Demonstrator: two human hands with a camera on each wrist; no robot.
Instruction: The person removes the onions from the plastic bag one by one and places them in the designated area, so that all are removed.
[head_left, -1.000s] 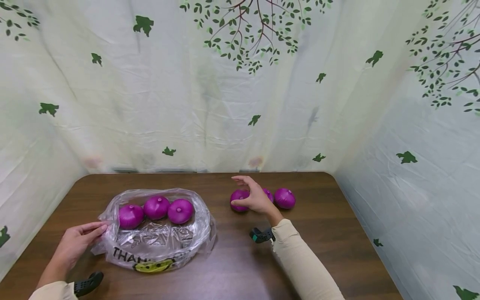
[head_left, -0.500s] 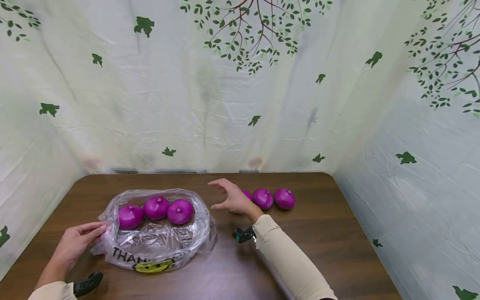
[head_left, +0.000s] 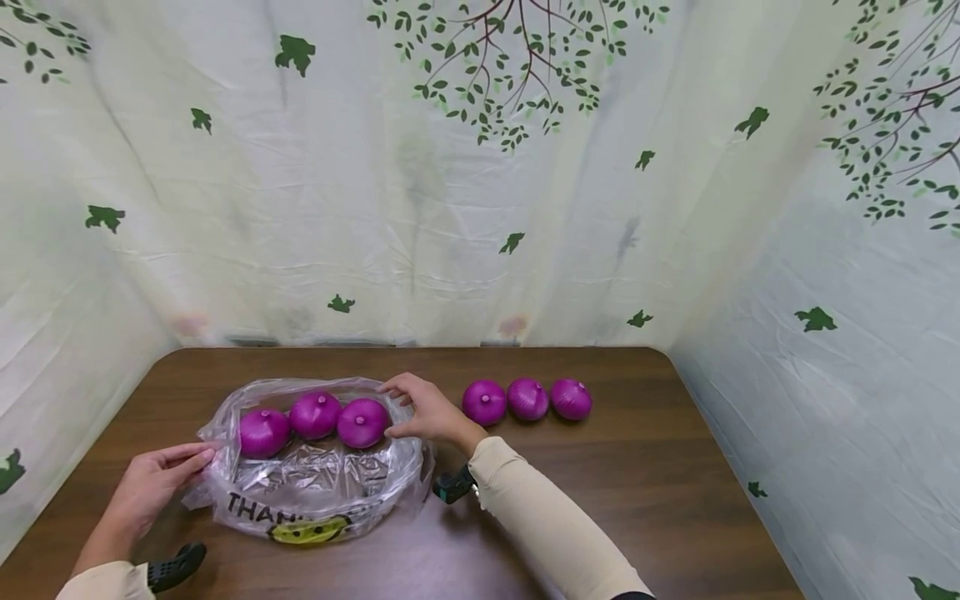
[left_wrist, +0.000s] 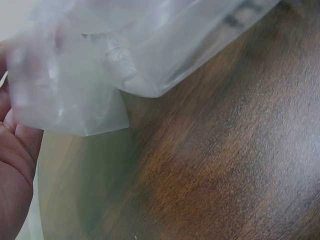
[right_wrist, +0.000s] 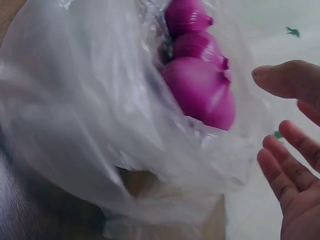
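Observation:
A clear plastic bag (head_left: 315, 479) printed with dark letters and a yellow shape lies with its mouth spread on the table. Inside it, along the far side, sit a left onion (head_left: 264, 432), a middle onion (head_left: 315, 414) and a right onion (head_left: 363, 422), all purple. My left hand (head_left: 153, 483) pinches the bag's left rim between thumb and fingers. Over the bag's right rim is my right hand (head_left: 429, 410), thumb and fingers spread, close beside the right onion. In the right wrist view, nothing is between the fingers of that hand (right_wrist: 295, 130).
To the right of the bag, a row of three more purple onions stands on the wooden table (head_left: 600, 492): one nearest the right hand (head_left: 484, 402), a middle one (head_left: 527, 399) and a far one (head_left: 571, 400). A leaf-patterned curtain (head_left: 450, 192) hangs behind the table.
My right hand has moved left from in front of the row of onions to the bag's right rim, uncovering that row. The left hand and the bag have stayed in place.

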